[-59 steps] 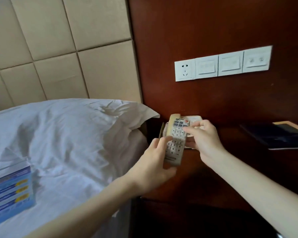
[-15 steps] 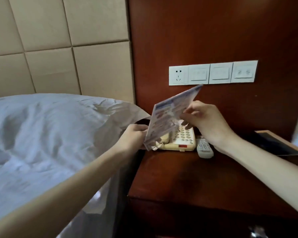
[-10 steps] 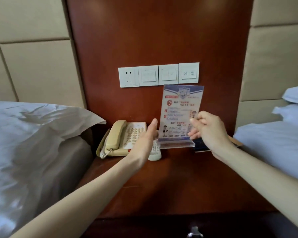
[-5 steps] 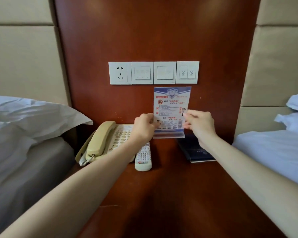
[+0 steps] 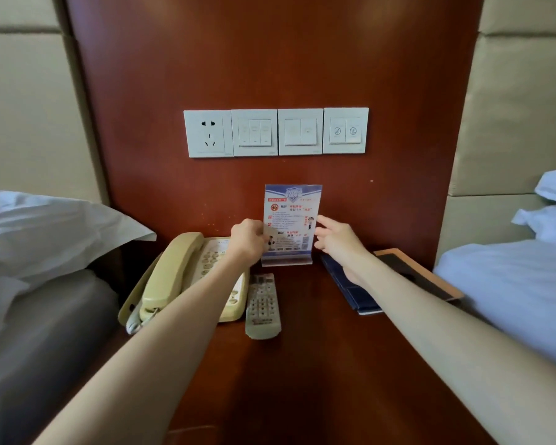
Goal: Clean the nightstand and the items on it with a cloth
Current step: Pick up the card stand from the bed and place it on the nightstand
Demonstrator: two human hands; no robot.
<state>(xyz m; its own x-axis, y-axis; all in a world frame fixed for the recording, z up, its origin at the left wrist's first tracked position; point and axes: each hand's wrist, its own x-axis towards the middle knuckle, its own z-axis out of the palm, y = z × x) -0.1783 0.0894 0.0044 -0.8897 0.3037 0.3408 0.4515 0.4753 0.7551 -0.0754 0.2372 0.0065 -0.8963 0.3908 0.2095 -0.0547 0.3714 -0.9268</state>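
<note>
Plastic sign stand (image 5: 294,216), lower-left corner hidden by the pinching left grip (image 5: 247,242), is stood upright, print facing the camera; right grip (image 5: 336,242) is held open beside it.

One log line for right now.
left hand: pinches clear acrylic printed sign stand | right hand: fingers straight beside it | stand: upright on brown wooden nightstand

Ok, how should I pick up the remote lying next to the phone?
Take the remote by its near end, from above. It lies flat, pointing away from you, with its left edge close against the phone, which leaves little room on that side. The near end and right edge look free.
</note>
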